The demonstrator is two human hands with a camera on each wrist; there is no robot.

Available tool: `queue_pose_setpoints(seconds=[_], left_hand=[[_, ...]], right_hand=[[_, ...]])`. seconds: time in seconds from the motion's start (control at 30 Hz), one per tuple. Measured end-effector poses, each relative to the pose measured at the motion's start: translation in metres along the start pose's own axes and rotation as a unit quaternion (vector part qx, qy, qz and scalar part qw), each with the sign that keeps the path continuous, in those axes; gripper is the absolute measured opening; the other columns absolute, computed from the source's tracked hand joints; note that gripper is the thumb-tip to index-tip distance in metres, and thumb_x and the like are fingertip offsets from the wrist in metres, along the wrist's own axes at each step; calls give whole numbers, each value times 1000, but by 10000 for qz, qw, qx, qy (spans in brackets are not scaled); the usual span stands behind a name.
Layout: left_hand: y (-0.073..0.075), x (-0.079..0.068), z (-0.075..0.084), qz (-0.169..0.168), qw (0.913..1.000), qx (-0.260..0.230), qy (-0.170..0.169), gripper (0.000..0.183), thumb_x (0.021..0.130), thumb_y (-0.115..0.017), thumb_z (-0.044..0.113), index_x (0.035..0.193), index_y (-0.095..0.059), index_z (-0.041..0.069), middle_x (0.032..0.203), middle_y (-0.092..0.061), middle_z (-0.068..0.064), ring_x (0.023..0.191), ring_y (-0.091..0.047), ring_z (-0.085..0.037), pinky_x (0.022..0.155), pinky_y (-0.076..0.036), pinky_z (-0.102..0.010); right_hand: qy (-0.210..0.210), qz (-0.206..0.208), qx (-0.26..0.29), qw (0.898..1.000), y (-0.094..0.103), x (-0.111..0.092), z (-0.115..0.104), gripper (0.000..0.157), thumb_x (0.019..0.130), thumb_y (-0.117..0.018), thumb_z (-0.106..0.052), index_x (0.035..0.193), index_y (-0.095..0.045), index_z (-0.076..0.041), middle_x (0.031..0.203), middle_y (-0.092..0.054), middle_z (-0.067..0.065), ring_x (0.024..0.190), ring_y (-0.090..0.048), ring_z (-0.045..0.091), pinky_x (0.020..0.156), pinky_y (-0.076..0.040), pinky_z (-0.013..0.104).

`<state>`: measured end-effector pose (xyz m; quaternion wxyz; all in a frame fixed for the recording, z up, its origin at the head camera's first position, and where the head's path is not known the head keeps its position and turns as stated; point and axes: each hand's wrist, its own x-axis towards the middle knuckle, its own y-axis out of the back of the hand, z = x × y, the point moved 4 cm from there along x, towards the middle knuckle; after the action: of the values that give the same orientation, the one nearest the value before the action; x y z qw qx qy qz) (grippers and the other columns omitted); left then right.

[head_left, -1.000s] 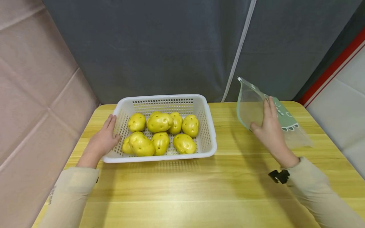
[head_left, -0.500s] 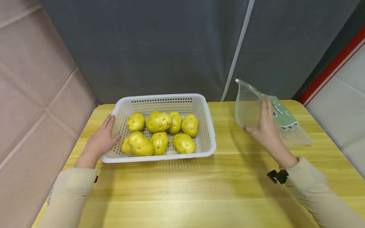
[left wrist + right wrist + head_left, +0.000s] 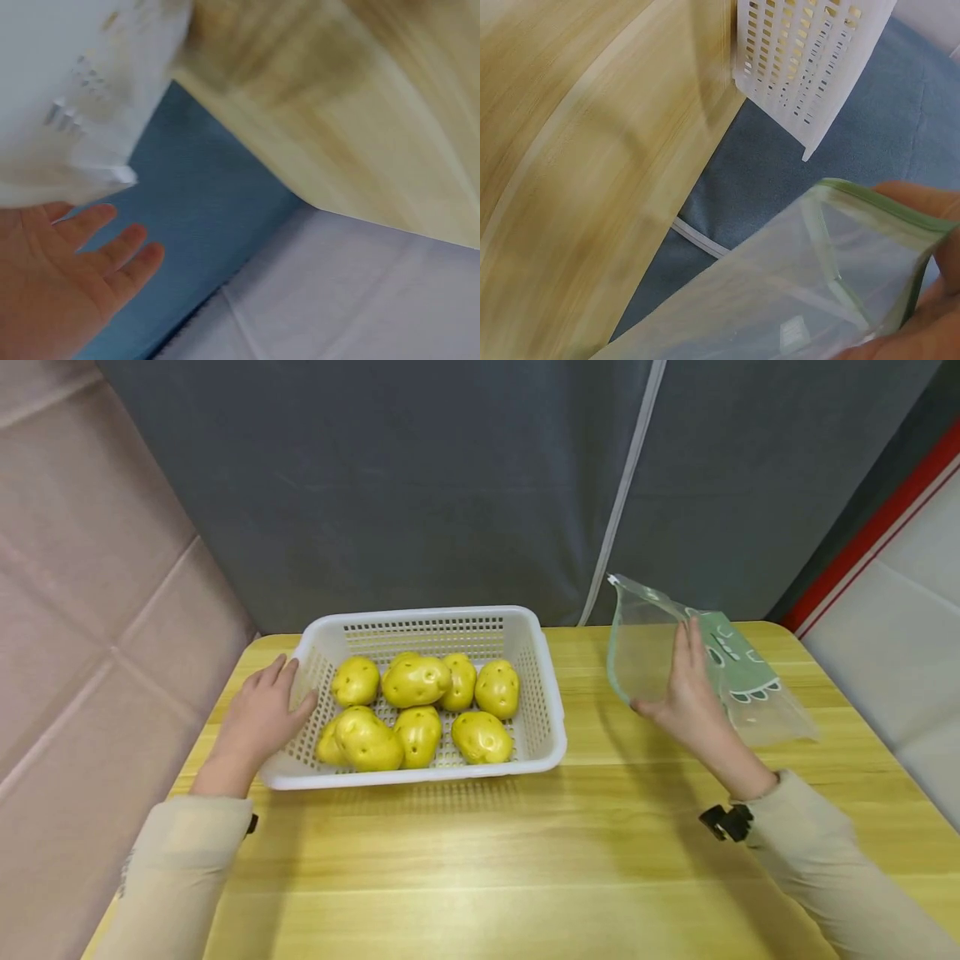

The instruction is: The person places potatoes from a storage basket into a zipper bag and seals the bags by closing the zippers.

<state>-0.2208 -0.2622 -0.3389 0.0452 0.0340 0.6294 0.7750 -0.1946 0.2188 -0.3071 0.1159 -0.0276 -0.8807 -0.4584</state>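
Observation:
A white plastic basket (image 3: pixel 450 777) holds several yellow potatoes (image 3: pixel 416 681). My left hand (image 3: pixel 258 714) is at its left end, thumb over the rim and the other fingers extended along the outside. Those fingers (image 3: pixel 131 259) look straight and spread under the basket wall in the left wrist view. My right hand (image 3: pixel 697 702) holds a clear zip bag (image 3: pixel 645 652) by its mouth, on the right of the table. In the right wrist view, thumb and fingers grip the bag's green zip edge (image 3: pixel 877 201). The bag's mouth gapes toward the basket.
The wooden table (image 3: pixel 450 868) ends at a dark grey curtain (image 3: pixel 420 485) behind the basket. A pinkish padded wall (image 3: pixel 90 610) stands on the left, and a white panel (image 3: pixel 911 635) with a red edge on the right.
My right hand has moved a little left, drawing the bag's mouth left and slightly lower. My left hand stays at the basket's end, its fingers a bit more spread. The potatoes have not moved.

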Motion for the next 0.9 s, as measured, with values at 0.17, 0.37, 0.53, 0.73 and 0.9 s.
queue_pose_setpoints(seconds=[0.17, 0.37, 0.53, 0.73, 0.9], left_hand=[[11, 2, 19, 201, 9997, 6, -123, 68, 99, -40, 37, 146, -25, -8, 152, -24, -32, 133, -27, -54, 110, -26, -65], [21, 3, 49, 224, 9992, -10, -331, 66, 98, -43, 36, 148, -26, -4, 154, -24, -27, 137, -26, -49, 113, -25, -63], [26, 6, 72, 309, 9974, 107, -641, 63, 99, -44, 35, 147, -29, -3, 154, -27, -25, 139, -27, -45, 115, -24, -59], [23, 11, 96, 538, 9931, 92, -1038, 59, 98, -46, 32, 146, -34, 1, 151, -34, -22, 138, -32, -43, 114, -29, -58], [19, 10, 106, 589, 9897, 276, -1276, 57, 97, -47, 32, 146, -36, 3, 150, -37, -21, 137, -35, -41, 113, -31, -56]], right_hand=[[-7, -125, -155, 9998, -2, -1, 0, 116, 72, -77, -4, 147, 10, 12, 155, 22, 26, 139, -3, 58, 97, -36, 70], [-21, -182, -218, 9996, -3, -1, 1, 118, 72, -78, -7, 147, 12, 11, 155, 23, 27, 132, -19, 63, 74, -51, 59], [-67, -223, -247, 9994, -4, -1, 1, 119, 72, -78, -8, 146, 12, 12, 155, 22, 28, 132, -20, 62, 60, -50, 48], [-93, -295, -254, 9992, -5, 0, 1, 121, 71, -79, -8, 146, 14, 11, 154, 24, 27, 132, -20, 62, 52, -47, 38], [-148, -403, -258, 9987, -6, -1, 0, 121, 72, -78, -8, 146, 15, 10, 154, 26, 26, 127, -26, 63, 48, -41, 30]])
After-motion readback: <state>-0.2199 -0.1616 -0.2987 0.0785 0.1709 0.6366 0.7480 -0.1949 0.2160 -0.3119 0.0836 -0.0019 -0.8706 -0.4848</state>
